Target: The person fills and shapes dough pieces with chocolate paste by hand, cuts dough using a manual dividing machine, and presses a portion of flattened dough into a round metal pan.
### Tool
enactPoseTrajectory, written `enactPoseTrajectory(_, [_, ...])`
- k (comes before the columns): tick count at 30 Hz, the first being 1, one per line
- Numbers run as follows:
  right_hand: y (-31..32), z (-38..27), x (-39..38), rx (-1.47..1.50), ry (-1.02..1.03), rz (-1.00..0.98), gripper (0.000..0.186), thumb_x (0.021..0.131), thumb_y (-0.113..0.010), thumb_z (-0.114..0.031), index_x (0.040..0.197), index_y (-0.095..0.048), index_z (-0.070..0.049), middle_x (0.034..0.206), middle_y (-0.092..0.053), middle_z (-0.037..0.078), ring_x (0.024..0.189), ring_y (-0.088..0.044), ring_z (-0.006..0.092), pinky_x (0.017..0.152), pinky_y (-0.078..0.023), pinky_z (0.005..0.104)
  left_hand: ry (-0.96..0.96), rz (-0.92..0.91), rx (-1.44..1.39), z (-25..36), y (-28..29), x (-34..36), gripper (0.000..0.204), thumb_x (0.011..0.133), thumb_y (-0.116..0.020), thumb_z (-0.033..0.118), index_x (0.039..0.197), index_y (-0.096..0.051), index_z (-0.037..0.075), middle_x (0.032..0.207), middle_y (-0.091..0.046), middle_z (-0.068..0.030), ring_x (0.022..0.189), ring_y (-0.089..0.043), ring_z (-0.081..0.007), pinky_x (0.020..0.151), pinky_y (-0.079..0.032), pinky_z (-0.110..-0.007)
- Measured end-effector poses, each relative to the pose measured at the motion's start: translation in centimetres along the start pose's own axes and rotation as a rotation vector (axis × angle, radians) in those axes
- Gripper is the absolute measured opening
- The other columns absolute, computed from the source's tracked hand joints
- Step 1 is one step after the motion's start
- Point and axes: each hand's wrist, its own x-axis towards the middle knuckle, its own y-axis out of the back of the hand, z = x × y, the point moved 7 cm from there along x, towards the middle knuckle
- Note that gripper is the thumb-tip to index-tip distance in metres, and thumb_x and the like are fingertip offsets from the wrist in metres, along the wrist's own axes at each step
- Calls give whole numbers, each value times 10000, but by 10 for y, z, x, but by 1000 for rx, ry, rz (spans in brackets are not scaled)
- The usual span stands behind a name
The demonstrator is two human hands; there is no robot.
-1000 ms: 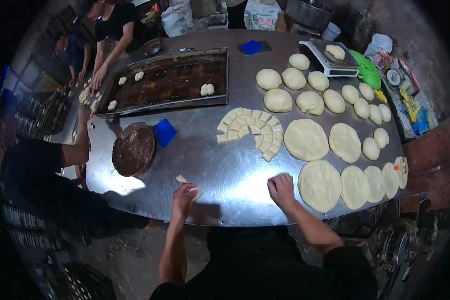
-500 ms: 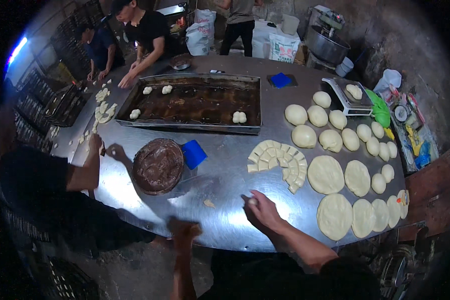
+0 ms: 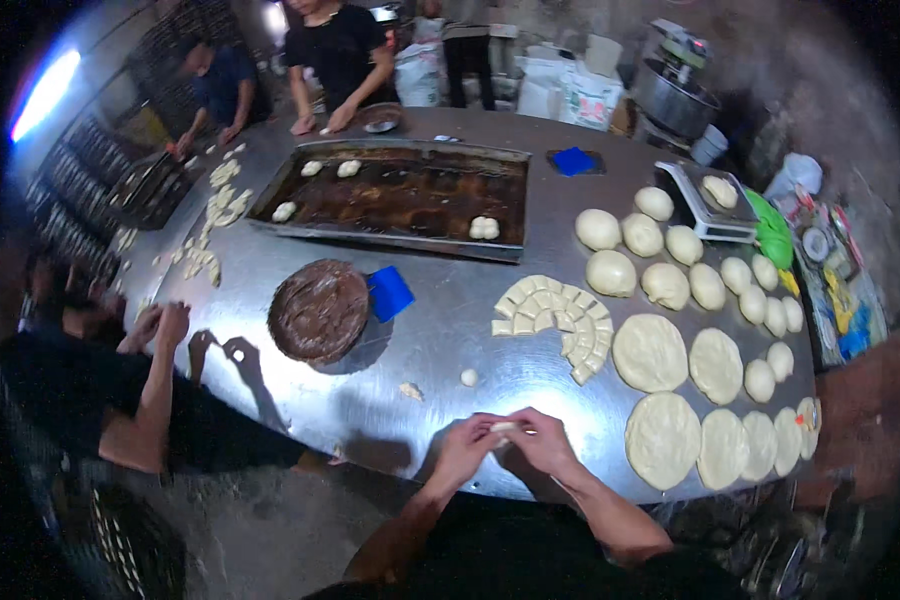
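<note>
Near the table's front edge, my left hand (image 3: 462,448) and my right hand (image 3: 543,442) meet with fingers bent around a small piece of pale dough (image 3: 505,427). Both hands pinch it between their fingertips, and the fingers partly cover it. A little dough ball (image 3: 469,377) rests on the metal just beyond my left hand. Farther off lies a fan of cut dough pieces (image 3: 540,300). Flattened dough rounds (image 3: 662,440) are to the right of my right hand. A pan of brown paste (image 3: 318,312) stands to the left, beside a blue scraper (image 3: 391,292).
A large baking tray (image 3: 400,246) holding several dough clusters sits at the far middle. Big dough balls (image 3: 611,273) and a scale (image 3: 705,205) occupy the right. A co-worker's hands (image 3: 158,326) are at the left edge; other people stand behind the table. Dough scraps (image 3: 411,391) lie nearby.
My left hand has moved right and joined my right hand on a dough piece. A small ball now lies uncovered on the table. The co-worker on the left has brought both hands together.
</note>
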Motion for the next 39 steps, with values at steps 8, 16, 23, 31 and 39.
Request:
enactPoseTrajectory(8, [21, 28, -32, 908, -176, -17, 275, 852, -600, 14, 1119, -544, -23, 984, -629, 139, 865, -655, 238, 749, -586, 340, -10, -187, -47, 27, -35, -3, 246, 942, -562, 139, 1134, -631, 1, 1050, -631, -63, 905, -586, -127, 795, -478, -261])
enactPoseTrajectory(16, [-76, -10, 39, 1079, -281, 29, 523, 877, -569, -15, 1364, -390, -82, 1005, -597, 92, 910, -602, 185, 721, -515, 296, -144, 258, 369, 20, 30, -26, 509, 959, -494, 211, 1418, -358, 36, 1355, -455, -209, 1270, -434, -324, 1025, -374, -368])
enactPoseTrajectory(23, [-171, -126, 198, -441, 767, -84, 442, 823, -523, 42, 1253, -489, -54, 940, -642, 166, 861, -647, 287, 753, -509, 364, -119, 537, 321, 28, 178, -87, 376, 889, -609, 118, 1248, -558, 19, 1344, -508, -160, 1236, -500, -263, 1014, -410, -341])
enactPoseTrajectory(31, [-284, -129, 263, -1447, 679, -883, 365, 794, -508, -4, 1144, -547, -102, 947, -663, 189, 939, -635, 359, 776, -498, 452, 26, 809, 429, -26, 291, -163, 289, 936, -544, 172, 1185, -589, 32, 1131, -639, -162, 1022, -635, -271, 827, -512, -336])
enactPoseTrajectory(39, [-288, -118, 269, -1431, 812, -928, 387, 790, -536, -41, 1175, -540, -85, 938, -673, 182, 909, -638, 379, 768, -498, 464, 47, 730, 83, -40, 282, -120, 302, 959, -550, 203, 1212, -588, 41, 1081, -659, -80, 963, -626, -138, 816, -507, -286])
